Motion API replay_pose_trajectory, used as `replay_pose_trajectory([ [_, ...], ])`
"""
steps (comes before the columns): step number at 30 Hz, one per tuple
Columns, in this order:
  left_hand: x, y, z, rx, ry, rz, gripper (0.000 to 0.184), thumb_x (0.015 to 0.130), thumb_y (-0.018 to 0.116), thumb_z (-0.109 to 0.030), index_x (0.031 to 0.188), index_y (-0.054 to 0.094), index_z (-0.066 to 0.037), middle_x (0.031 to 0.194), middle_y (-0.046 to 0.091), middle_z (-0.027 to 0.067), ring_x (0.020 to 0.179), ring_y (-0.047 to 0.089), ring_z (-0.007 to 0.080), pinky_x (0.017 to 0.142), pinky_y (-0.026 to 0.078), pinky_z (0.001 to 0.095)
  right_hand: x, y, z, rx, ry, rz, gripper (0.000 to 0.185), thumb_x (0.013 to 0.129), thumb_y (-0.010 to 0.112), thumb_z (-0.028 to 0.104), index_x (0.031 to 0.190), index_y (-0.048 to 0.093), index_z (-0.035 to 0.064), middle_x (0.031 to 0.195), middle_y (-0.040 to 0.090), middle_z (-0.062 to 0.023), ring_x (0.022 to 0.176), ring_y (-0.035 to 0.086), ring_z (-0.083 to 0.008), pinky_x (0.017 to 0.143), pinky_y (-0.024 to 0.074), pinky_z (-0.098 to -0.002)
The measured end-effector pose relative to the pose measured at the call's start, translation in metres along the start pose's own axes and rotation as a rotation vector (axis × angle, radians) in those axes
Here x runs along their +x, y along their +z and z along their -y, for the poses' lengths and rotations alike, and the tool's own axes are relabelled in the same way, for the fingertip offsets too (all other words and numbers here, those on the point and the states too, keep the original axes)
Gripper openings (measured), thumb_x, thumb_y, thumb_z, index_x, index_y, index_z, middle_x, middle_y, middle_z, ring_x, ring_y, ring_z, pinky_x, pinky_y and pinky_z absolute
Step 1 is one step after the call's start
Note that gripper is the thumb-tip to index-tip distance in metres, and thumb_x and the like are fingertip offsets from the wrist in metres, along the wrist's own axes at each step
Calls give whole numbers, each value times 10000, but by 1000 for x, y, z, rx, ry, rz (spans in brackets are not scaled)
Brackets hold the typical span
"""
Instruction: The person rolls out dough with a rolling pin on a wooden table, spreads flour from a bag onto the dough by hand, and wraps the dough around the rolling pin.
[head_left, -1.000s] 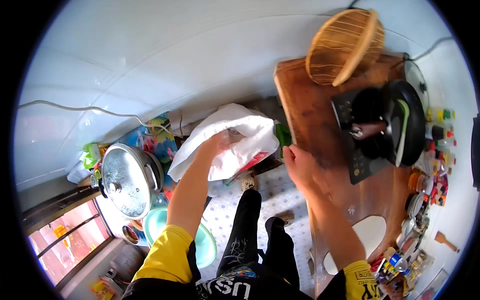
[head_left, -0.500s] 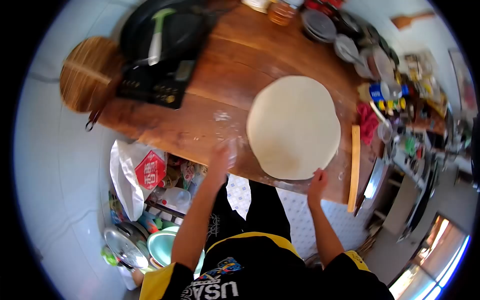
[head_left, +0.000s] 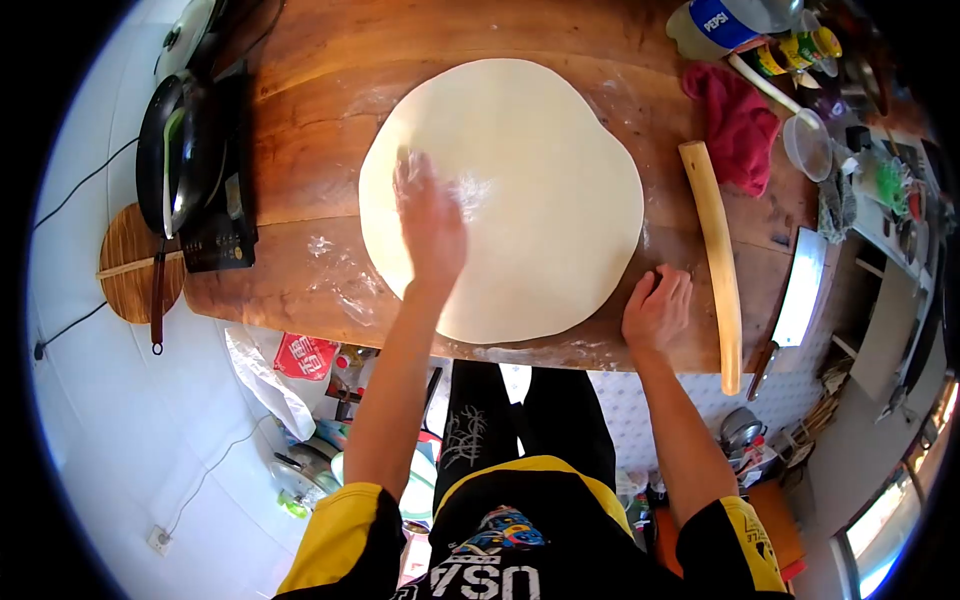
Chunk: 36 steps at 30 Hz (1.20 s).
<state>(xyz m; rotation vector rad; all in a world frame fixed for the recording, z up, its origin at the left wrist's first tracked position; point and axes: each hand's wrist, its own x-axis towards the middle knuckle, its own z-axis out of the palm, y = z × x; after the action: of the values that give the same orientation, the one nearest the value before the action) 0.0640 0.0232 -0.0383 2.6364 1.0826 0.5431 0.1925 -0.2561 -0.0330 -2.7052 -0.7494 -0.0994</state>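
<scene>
A wide, thin round sheet of dough (head_left: 540, 210) lies flat on the wooden table. Over its left part is my left hand (head_left: 432, 225), fingers stretched forward and blurred at the tips; a patch of white flour (head_left: 474, 192) shows just beside it on the dough. Whether the palm presses on the dough I cannot tell. My right hand (head_left: 660, 306) rests at the table's front edge, right of the dough, with loosely bent fingers, the thumb apart and nothing held. Farther right lies a long wooden rolling pin (head_left: 714, 255), apart from that hand.
On the right are a cleaver (head_left: 800, 290) at the table edge, a dark red cloth (head_left: 735, 125), a clear plastic ladle (head_left: 806, 145) and a Pepsi bottle (head_left: 715, 25). A black pan (head_left: 160, 150) and an induction cooker (head_left: 225, 235) stand at the left.
My left hand has moved from the table's front edge onto the dough, where flour now shows. My right hand has shifted off the dough's edge to the right. The view has turned and moved closer.
</scene>
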Motion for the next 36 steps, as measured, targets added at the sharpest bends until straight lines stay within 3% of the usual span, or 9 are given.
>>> replay_pose_trajectory([
  [2,9,14,-42,64,36,84,601,974,511,-175,1473,322,102,1511,357,307,1442,290,460,1191,254,538,2,-2,0,4,-3,24,184,891,620,113,1045,554,37,989,577,-150,900,573,-369,726,487,-468],
  [6,-32,1,-64,14,265,413,678,893,588,-209,1461,361,86,1482,384,310,1438,299,460,1191,237,557,-2,-1,0,-8,16,66,189,910,589,117,1066,532,27,992,555,-158,934,563,-372,741,475,-472],
  [11,-11,3,4,171,-1,79,681,973,484,-258,1513,252,88,1570,242,313,1452,235,488,1196,198,571,1,2,-2,-27,-32,34,236,870,615,121,1069,533,25,959,547,-158,858,558,-377,663,472,-477],
  [13,19,28,-21,186,-34,46,692,1003,495,-329,1487,280,117,1533,313,320,1447,274,454,1205,206,530,0,2,-3,-22,-52,32,241,866,611,127,1067,531,20,960,543,-162,850,554,-376,655,467,-476],
  [17,20,38,-107,-5,258,278,744,892,622,-321,1448,361,100,1491,390,286,1424,336,416,1196,219,537,0,0,-1,-43,-62,30,243,862,612,126,1065,531,19,962,543,-166,844,553,-378,655,468,-473],
  [20,-37,10,-78,-36,248,490,740,894,614,-305,1458,350,94,1525,345,276,1428,309,447,1189,212,560,1,-3,-1,-37,-65,30,247,854,616,126,1060,535,17,953,542,-167,845,554,-377,656,469,-469],
  [26,22,28,-32,227,44,69,699,966,550,-296,1470,305,122,1525,323,312,1424,282,490,1188,209,564,2,0,-4,-6,-78,16,265,830,628,122,1056,542,14,934,543,-163,819,562,-370,636,470,-462],
  [31,25,49,-132,14,263,264,731,907,604,-307,1449,355,116,1504,382,286,1458,287,414,1186,217,563,3,-1,-3,-12,-83,-3,272,822,635,125,1058,545,24,924,548,-148,796,569,-354,619,473,-452],
  [36,-49,8,-69,94,238,437,772,896,609,-301,1481,313,106,1574,271,282,1488,210,440,1201,163,581,3,-1,-3,8,-56,13,275,822,641,131,1064,545,39,924,550,-142,796,569,-346,616,473,-448],
])
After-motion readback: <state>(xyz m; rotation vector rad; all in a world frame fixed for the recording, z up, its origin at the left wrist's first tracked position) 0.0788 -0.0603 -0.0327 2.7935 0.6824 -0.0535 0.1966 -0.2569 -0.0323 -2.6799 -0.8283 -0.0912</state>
